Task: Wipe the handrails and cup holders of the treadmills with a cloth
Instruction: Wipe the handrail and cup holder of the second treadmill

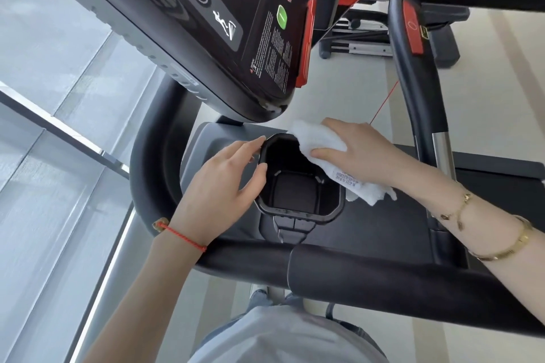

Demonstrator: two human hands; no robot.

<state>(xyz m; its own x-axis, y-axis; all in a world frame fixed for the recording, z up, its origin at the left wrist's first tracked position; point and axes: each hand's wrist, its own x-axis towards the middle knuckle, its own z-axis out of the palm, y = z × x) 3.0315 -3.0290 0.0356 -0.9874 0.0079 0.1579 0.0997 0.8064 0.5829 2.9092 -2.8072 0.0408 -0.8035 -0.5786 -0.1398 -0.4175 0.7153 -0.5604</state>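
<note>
A black cup holder (298, 191) sits in the grey side tray of the treadmill, deep and empty inside. My left hand (219, 188) holds its left rim, thumb hooked over the edge and fingers along the outside. My right hand (358, 150) grips a white cloth (318, 138) and presses it on the holder's upper right rim; the cloth's tail with a printed label hangs out under my palm. A black padded handrail (368, 277) runs across the front, just below the holder, and curves round on the left.
The treadmill console (224, 26) with buttons and a red safety key overhangs the tray from above. A second black handrail with a red stop button (413, 26) rises at the right. The belt deck (383, 224) lies right of the holder. Window glass is on the left.
</note>
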